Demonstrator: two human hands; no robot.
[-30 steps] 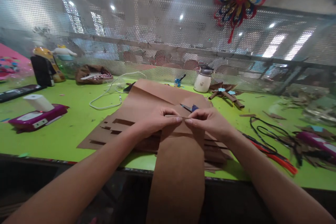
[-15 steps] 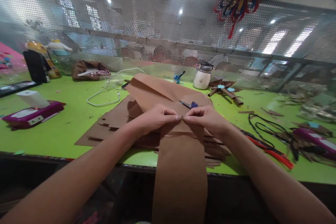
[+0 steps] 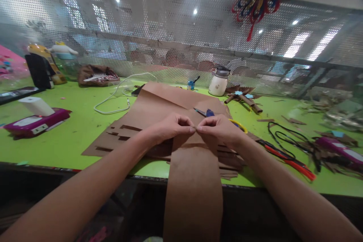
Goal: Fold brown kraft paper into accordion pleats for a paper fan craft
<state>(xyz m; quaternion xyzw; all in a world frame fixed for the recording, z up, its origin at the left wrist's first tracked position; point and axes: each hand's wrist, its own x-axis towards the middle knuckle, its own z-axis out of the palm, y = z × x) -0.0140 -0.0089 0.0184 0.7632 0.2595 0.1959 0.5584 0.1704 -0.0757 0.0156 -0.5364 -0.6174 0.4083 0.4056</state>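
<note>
A long strip of brown kraft paper (image 3: pixel 194 185) hangs over the front edge of the green table. Its upper end is pinched between the thumb and fingers of my left hand (image 3: pixel 174 126). Right beside it, my right hand (image 3: pixel 217 126) grips the same end, the fingertips of both hands nearly meeting. Beneath lies a stack of brown paper sheets (image 3: pixel 124 130) with slits cut in the edges. Just beyond my fingers, a pointed tool with a blue handle (image 3: pixel 209 113) rests on the paper. What happens right at the pinched edge is too small to make out.
Red-handled scissors (image 3: pixel 295 162) and a black cord (image 3: pixel 283 141) lie at right. Rolled paper pieces (image 3: pixel 251 104) and a white jar (image 3: pixel 218 82) stand farther back. At left are a purple power strip (image 3: pixel 36 123) and a white cable (image 3: pixel 110 112). A perforated metal screen (image 3: pixel 170 22) rises behind.
The raised flap of the top paper sheet behind my hands has settled lower. My hands keep pinching the strip's end, almost unmoved, and a yellow ring shows more beside my right hand.
</note>
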